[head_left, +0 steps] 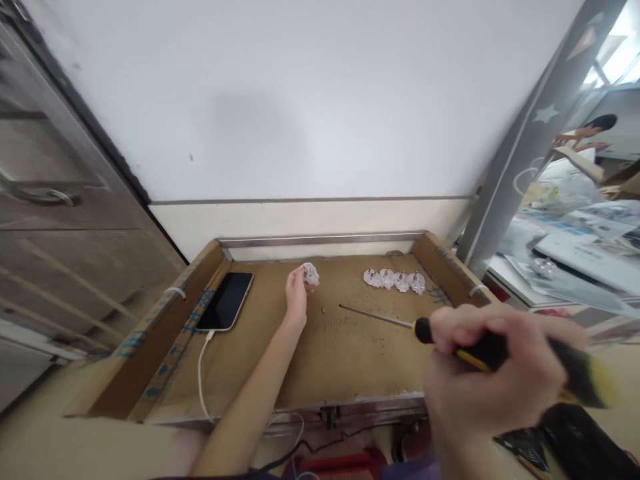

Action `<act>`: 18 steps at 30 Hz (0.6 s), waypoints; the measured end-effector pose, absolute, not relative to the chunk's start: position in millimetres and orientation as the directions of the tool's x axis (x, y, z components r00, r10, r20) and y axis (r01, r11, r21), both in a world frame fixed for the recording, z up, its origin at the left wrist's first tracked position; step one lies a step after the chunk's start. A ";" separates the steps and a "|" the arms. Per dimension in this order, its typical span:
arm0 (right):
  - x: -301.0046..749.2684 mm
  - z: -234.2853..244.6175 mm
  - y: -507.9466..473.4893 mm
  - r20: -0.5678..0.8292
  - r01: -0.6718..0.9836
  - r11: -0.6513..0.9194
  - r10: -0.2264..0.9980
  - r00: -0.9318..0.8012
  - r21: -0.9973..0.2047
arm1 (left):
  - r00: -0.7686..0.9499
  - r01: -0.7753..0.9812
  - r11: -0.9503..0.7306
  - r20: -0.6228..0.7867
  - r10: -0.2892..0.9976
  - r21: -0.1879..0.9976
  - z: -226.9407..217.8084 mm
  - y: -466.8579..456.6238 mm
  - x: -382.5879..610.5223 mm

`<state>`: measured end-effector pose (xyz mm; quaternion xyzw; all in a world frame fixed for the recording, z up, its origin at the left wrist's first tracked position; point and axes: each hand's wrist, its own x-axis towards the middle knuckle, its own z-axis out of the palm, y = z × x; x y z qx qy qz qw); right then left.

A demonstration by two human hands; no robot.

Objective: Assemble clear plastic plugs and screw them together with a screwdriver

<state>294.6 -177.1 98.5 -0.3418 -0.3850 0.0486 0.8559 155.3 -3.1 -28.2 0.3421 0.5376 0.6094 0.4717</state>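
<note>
My left hand (297,293) is closed on a small white plastic disc-shaped plug part (311,273), held up over the cardboard. In my right hand (500,373), fingers wrapped round its black and yellow handle, is a screwdriver (377,315). Its thin shaft points left, and the tip is apart from the part in my left hand. A tiny metal piece, perhaps a screw (323,310), lies between the left hand and the tip. Several similar white plug parts (394,280) with upright metal pins sit in a row at the right rear.
A cardboard-lined tray (350,360) with raised sides forms the work surface. At its left lies a phone (226,301) with a white cable (201,373) attached. A white wall (320,100) stands behind. Beyond the grey post (525,140), a person (585,137) sits near a cluttered table.
</note>
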 end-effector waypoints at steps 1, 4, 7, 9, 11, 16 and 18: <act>287.0 98.1 -176.3 0.613 0.154 0.773 0.348 0.709 -0.616 | -0.333 -0.197 0.017 -0.083 0.939 0.980 -27.7 -3.5 154.8; 266.5 91.1 -174.6 0.549 0.001 0.770 0.454 0.702 -0.638 | -0.368 -0.154 -0.014 -0.044 0.929 0.988 -26.3 -6.2 154.3; 254.5 78.8 -173.4 0.538 -0.025 0.760 0.481 0.692 -0.649 | -0.387 -0.120 -0.047 -0.004 0.922 0.992 -25.9 -8.3 154.7; 250.9 72.2 -172.8 0.594 0.024 0.778 0.458 0.661 -0.627 | -0.387 -0.104 -0.055 0.011 0.922 0.993 -26.4 -8.7 154.6; 250.4 70.9 -173.0 0.632 0.052 0.793 0.441 0.637 -0.607 | -0.379 -0.091 -0.055 0.016 0.925 0.994 -27.0 -8.7 154.2; 266.8 89.7 -182.3 0.648 0.134 0.801 0.360 0.671 -0.583 | -0.322 -0.064 -0.081 0.056 0.945 0.995 -24.4 -11.2 153.6; 280.8 96.8 -188.6 0.661 0.213 0.764 0.340 0.669 -0.609 | -0.220 -0.017 -0.125 0.119 0.968 0.992 -23.1 -15.2 155.3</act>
